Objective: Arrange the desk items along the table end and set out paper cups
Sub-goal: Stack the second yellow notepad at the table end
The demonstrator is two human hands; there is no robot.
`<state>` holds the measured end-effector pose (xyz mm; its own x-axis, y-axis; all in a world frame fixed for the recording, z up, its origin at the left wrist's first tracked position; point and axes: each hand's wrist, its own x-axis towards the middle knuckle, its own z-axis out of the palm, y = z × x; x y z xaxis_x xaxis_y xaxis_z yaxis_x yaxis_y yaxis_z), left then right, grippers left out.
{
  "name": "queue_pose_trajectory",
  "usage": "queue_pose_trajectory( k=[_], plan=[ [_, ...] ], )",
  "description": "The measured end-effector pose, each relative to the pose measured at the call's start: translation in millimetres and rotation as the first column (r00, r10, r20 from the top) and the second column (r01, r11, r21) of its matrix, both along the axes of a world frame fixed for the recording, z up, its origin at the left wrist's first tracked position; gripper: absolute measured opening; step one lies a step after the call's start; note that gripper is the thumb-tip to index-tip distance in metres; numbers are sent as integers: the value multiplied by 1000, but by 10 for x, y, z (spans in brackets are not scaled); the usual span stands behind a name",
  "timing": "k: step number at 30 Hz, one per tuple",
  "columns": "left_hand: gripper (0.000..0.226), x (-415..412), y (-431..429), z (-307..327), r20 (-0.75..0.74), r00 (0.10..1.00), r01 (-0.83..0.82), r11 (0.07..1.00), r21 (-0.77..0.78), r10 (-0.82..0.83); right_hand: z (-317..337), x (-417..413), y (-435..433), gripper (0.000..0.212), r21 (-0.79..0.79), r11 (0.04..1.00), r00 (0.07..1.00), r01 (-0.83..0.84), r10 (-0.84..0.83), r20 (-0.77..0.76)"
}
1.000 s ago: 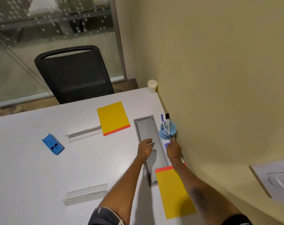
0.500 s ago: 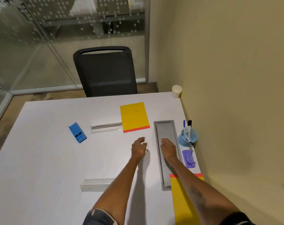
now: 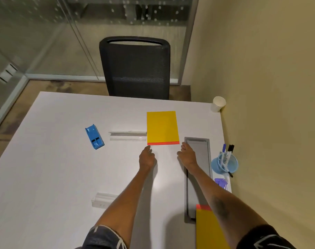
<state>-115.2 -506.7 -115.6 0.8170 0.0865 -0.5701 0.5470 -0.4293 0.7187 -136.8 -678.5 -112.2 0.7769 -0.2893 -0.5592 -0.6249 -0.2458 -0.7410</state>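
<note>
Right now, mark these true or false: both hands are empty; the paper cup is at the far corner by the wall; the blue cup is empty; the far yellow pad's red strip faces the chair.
1. Both hands are empty: true. The left hand and right hand hold nothing.
2. The paper cup stands at the far corner by the wall: true.
3. The blue cup is empty: false, it holds markers.
4. The far yellow pad has its red strip toward the chair: false, it faces the hands.

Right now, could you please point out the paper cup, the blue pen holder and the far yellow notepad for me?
paper cup [image 3: 218, 104], head view, on its side wall near the rim.
blue pen holder [image 3: 232, 165], head view, on its right wall.
far yellow notepad [image 3: 162, 127], head view, on the middle of its cover.
</note>
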Motion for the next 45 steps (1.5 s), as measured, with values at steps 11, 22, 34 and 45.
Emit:
queue_pose_trajectory(
  k=[11, 22, 34, 45],
  plan=[
    [48, 346, 28, -357, -88, 993, -72, 995, 68, 78, -369, 480, 11, 72, -72, 993, 994, -89, 84, -76],
    [35, 487, -41, -448, 15, 1000, -19, 998, 53, 18, -524, 585, 117, 50, -179, 984, 998, -21, 12, -54],
    [32, 373, -79, -374, 40, 988, -149, 989, 19, 148, -451, 689, 38, 55, 177, 910, 927, 375, -370, -63],
    [39, 180, -149, -160, 32, 998, -58, 995, -78, 60, -283, 458, -87, 19, 286, 749, 799, 597, -585, -138]
  ],
)
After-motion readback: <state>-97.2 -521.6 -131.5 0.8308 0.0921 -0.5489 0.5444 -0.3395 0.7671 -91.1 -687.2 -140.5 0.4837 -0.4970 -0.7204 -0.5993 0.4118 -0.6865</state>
